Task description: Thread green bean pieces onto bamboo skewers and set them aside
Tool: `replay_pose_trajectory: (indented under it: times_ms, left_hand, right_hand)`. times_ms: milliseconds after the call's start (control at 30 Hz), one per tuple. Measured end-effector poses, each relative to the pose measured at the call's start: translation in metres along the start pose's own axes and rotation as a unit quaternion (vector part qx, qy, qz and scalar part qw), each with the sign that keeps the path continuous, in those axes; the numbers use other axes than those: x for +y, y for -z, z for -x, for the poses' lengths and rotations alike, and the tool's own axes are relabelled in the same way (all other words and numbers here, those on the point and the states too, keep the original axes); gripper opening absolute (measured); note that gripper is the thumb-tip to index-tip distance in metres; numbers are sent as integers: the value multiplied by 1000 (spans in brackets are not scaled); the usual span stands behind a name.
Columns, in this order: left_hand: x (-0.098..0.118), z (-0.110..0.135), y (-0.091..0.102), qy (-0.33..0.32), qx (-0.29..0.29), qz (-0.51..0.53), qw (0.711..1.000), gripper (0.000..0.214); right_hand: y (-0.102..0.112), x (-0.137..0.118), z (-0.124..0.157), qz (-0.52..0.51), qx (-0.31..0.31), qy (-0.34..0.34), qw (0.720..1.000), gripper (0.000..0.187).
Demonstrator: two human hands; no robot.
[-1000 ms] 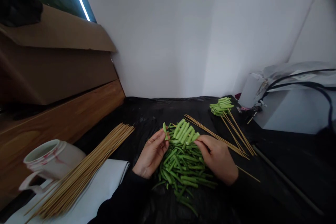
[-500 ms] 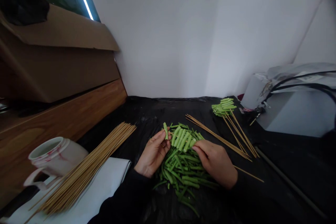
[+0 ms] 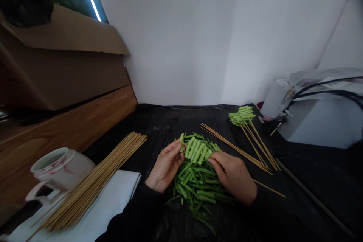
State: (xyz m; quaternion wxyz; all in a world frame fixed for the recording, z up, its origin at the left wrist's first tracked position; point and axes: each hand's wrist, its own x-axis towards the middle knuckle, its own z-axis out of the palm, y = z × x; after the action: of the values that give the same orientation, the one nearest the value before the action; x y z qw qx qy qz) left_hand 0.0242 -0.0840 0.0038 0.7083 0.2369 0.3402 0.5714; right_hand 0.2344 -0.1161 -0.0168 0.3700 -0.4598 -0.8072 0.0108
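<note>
Between my hands, cut green bean pieces [image 3: 196, 150] sit side by side on a thin bamboo skewer [image 3: 269, 188], whose rear end sticks out past my right wrist. My right hand [image 3: 234, 176] is closed around the skewer at the right end of the row. With thumb and fingers, my left hand [image 3: 167, 164] pinches a single bean piece [image 3: 182, 138] at the skewer's tip, left of the row. Directly below both hands lies a loose pile of cut green beans [image 3: 195, 185].
Finished bean skewers [image 3: 242, 115] lie at the back right, near several bare skewers [image 3: 235, 147]. At left, a thick bundle of skewers [image 3: 96, 181] rests on a white cloth [image 3: 124, 185] beside a mug [image 3: 61, 170]. A cardboard box [image 3: 62, 60] and a grey box [image 3: 317, 121] flank the black-covered table [image 3: 170, 117].
The bean piece in my left hand has shifted slightly right and turned, coming closer to the row at the skewer's tip. My right hand stays in place.
</note>
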Motion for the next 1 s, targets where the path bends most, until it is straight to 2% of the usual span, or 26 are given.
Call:
replay_pose_trajectory:
  times_ms: [400,700,1000]
  left_hand:
    - [0,-2,1,-18,23,-9,1000,14]
    - [-3,-6,3,-63,26,-65,996,23]
    - [-3,-4,3,-26,21,-54,998,25]
  right_hand:
    - [0,-2,1,-1,-13,-17,1000,24]
    - [0,-3,3,15,-13,-16,1000,26]
    - [-1,-2,3,12,-11,-12,1000,26]
